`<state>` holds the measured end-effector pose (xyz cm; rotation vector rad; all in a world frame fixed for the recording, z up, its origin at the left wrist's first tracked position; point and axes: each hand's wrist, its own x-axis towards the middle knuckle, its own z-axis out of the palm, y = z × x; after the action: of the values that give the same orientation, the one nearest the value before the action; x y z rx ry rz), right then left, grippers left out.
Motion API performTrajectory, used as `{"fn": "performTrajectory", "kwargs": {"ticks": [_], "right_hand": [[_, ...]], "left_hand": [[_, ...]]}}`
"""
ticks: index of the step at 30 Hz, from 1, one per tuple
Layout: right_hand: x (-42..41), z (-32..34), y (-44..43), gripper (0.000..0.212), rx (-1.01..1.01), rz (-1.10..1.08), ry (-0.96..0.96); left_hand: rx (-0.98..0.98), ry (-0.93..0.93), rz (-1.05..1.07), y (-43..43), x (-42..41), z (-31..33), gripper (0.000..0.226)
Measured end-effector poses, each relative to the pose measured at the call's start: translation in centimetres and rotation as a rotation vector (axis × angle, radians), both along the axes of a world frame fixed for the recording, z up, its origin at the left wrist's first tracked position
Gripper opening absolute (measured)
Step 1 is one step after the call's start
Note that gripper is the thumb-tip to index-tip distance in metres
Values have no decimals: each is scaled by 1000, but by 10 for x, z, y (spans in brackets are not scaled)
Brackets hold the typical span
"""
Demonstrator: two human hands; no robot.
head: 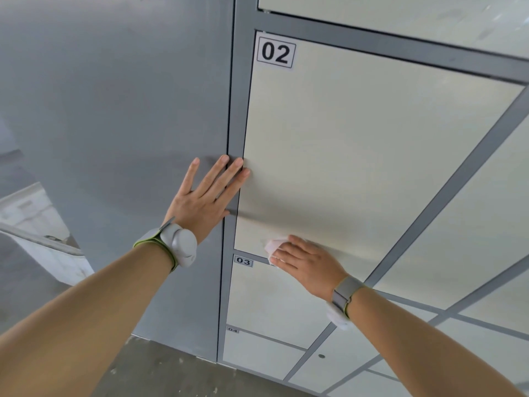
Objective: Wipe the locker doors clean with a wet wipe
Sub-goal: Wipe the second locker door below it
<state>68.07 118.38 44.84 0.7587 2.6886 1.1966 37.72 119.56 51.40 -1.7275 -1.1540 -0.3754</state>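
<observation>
The cream locker door marked 02 (357,144) fills the middle of the head view, set in a grey frame (239,110). My right hand (306,262) presses a crumpled white wet wipe (273,245) flat against the bottom left corner of that door, fingers over the wipe. My left hand (206,193) lies flat with straight fingers on the grey frame and the wall beside it, fingertips reaching the door's left edge. Below is door 03 (272,299), and under it door 04 (257,353).
A plain grey wall (114,110) stands to the left of the lockers. More cream doors (458,224) run to the right and above. A concrete floor (171,373) shows at the bottom, and a white ledge (37,224) at the far left.
</observation>
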Motion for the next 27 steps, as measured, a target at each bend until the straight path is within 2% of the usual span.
{"fn": "performTrajectory", "kwargs": {"ticks": [4, 12, 15, 21, 27], "right_hand": [[7, -4, 4, 63, -20, 30, -38], [-8, 26, 13, 60, 18, 77, 218], [-17, 26, 11, 67, 55, 42, 245], [-25, 3, 11, 59, 53, 4, 107], [-17, -9, 7, 62, -4, -2, -4]], "left_hand": [[17, 16, -11, 2, -1, 1, 109], [20, 21, -40, 5, -5, 1, 109], [14, 35, -42, 5, -6, 3, 107], [33, 89, -45, 5, -11, 6, 102], [49, 124, -63, 7, -17, 8, 96]]}}
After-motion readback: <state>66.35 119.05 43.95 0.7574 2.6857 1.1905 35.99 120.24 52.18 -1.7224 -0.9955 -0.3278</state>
